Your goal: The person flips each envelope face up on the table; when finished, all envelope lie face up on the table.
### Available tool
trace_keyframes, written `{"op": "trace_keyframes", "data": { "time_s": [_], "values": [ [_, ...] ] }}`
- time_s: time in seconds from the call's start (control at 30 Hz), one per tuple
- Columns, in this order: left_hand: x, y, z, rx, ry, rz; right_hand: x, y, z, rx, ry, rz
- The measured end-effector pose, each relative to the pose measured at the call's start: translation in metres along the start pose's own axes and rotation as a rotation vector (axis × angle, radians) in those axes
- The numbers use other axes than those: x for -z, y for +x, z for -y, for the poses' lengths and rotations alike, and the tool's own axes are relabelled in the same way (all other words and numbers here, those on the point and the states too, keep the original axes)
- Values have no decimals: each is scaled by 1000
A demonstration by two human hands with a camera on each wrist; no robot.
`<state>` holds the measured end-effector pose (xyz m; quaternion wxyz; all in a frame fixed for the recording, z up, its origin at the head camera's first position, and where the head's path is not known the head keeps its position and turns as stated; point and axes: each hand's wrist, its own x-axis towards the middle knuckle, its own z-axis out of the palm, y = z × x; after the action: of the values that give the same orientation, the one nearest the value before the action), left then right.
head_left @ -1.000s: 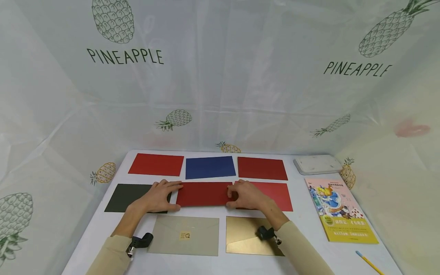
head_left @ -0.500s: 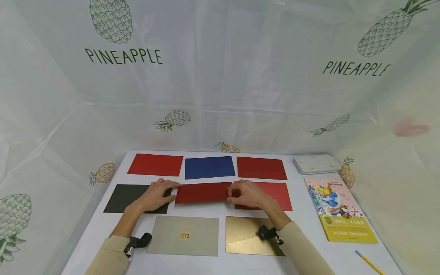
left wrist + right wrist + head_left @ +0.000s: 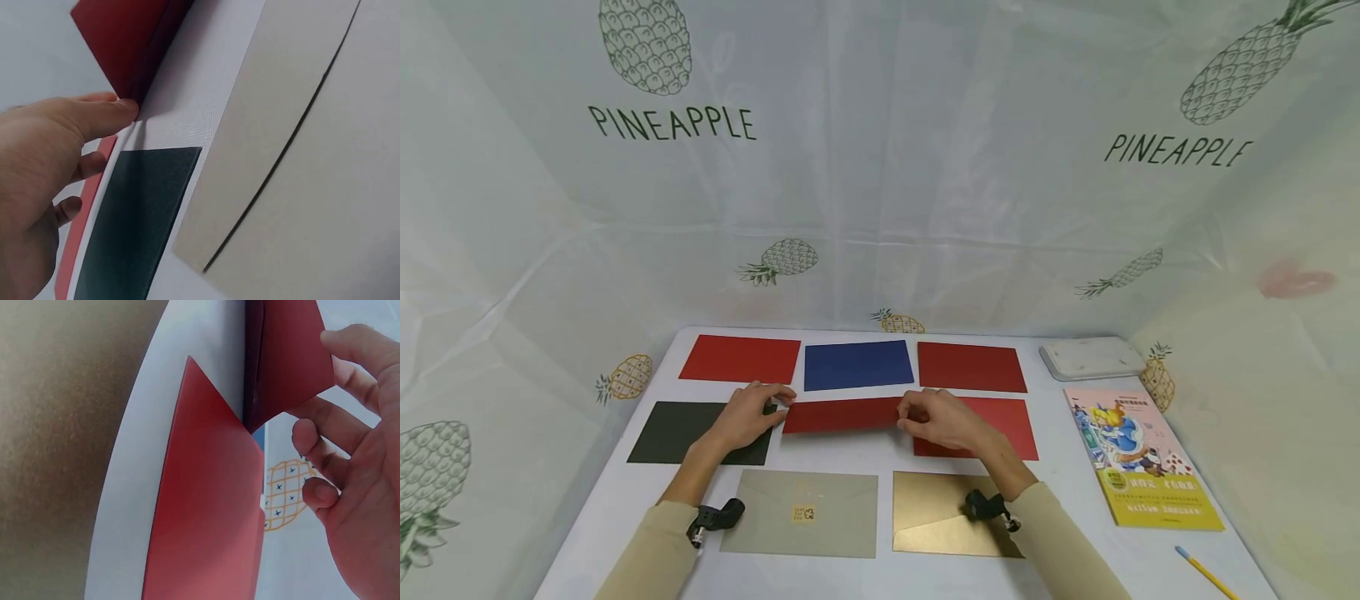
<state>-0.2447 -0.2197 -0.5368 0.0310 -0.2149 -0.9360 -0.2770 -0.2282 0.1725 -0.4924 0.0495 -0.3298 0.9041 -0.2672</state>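
Note:
A dark red envelope [image 3: 842, 415] is held between both hands in the middle of the table, its near edge raised and its face tilted. My left hand [image 3: 747, 417] pinches its left corner between thumb and forefinger, as the left wrist view shows at the corner [image 3: 128, 94]. At the other end, my right hand [image 3: 942, 418] grips the right edge, thumb on the face [image 3: 294, 356] and fingers behind. Below the left hand lies a dark green envelope [image 3: 677, 429]. A lighter red envelope [image 3: 1006, 425] lies partly under the right hand.
Along the back lie a bright red envelope [image 3: 741, 358], a blue one [image 3: 859, 365] and another dark red one [image 3: 972, 367]. Nearer are a grey envelope [image 3: 760, 525] and a gold one [image 3: 925, 508]. On the right are a white case [image 3: 1097, 358], a book [image 3: 1142, 458] and a pencil [image 3: 1206, 575].
The dark red envelope has tipped up, its near edge rising off the table, so its face looks narrower. Both hands have lifted slightly with it.

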Motion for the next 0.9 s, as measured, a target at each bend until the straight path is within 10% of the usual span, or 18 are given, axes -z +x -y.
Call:
{"op": "trace_keyframes", "data": {
  "time_s": [0.9],
  "values": [
    [-3,-8,10,92,-29,-163,3,10,8,80,-7,-181]
  ]
}}
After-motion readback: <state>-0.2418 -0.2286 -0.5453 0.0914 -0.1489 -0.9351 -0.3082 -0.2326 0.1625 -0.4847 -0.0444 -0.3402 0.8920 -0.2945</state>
